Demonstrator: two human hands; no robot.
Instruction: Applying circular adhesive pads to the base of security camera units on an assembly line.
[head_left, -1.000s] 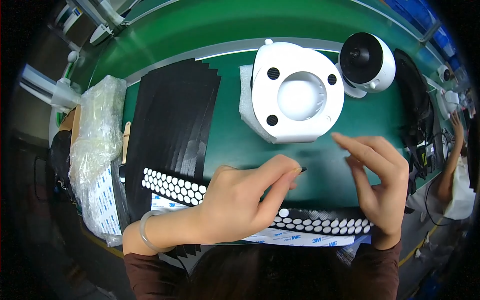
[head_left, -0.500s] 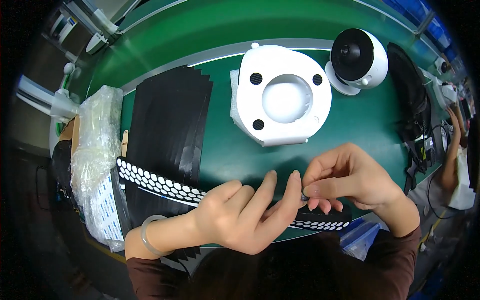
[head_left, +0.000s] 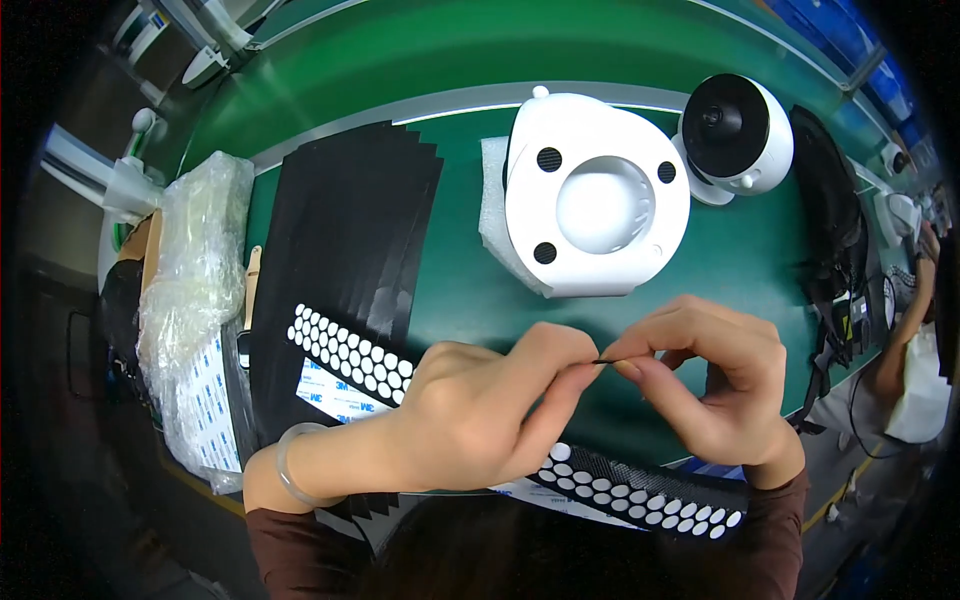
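Note:
My left hand [head_left: 470, 400] and my right hand [head_left: 715, 380] meet above the bench's near part, thumb and forefinger of each closed on a small thin black pad [head_left: 602, 361], seen edge-on. Beneath my left hand runs a long black strip [head_left: 640, 470] bearing rows of white dots, with printed white backing along its near edge. Whether other left fingers also grip this strip is hidden. Beyond my hands lies a white rounded housing [head_left: 530, 215] with a large round opening. Three textured black round pads [head_left: 549, 160] sit on its face.
Black sheets [head_left: 350, 210] lie overlapped on the left, beside a bubble-wrapped bundle [head_left: 200, 260] and a wooden stick [head_left: 252, 285]. A white-and-black camera-like device [head_left: 765, 130] stands at the back right. Black straps [head_left: 830, 200] line the right edge. Another person's arm [head_left: 905, 340] shows far right.
My fingertips have come together on the small pad, the left hand's raised fingers now curled in. The dotted strip has tilted, showing more of its printed backing. The whole view has shifted slightly.

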